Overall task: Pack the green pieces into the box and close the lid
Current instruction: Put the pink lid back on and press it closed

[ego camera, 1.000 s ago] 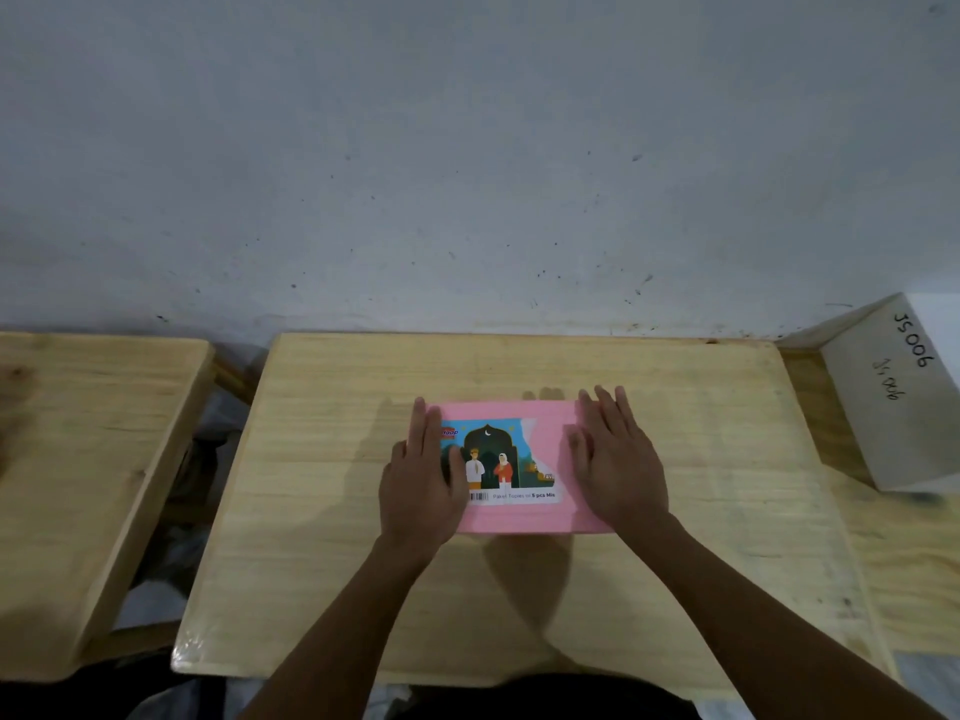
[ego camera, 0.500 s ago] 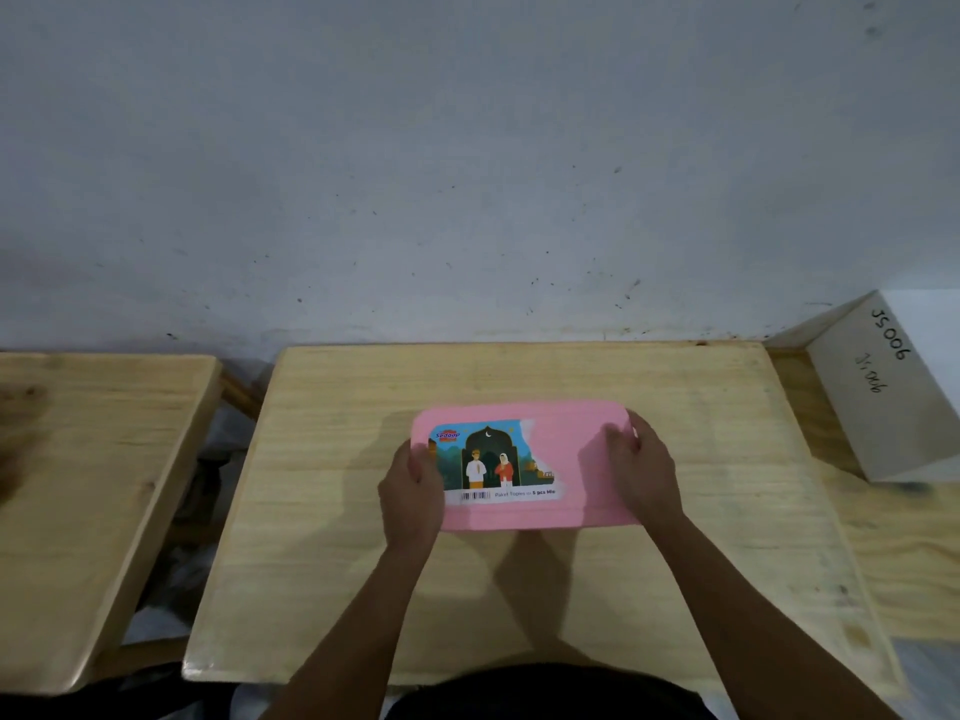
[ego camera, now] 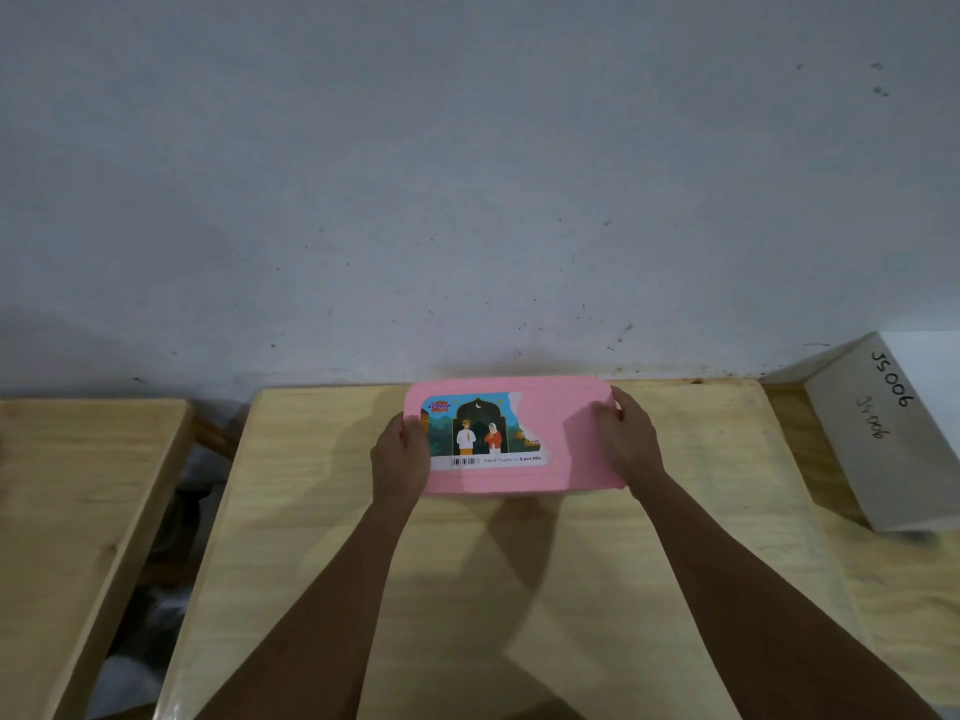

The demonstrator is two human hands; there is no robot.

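Pale wooden surface meets a speckled grey wall. Left hand and right hand clamp fingers on the short ends of a rounded pink plastic box, lid on, long axis left-right.

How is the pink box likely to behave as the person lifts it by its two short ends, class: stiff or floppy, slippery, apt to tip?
The pink box probably stays stiff: its edges look straight between the left hand and the right hand. Its smooth lid may be slippery. Gripped at both ends, it seems unlikely to tip.
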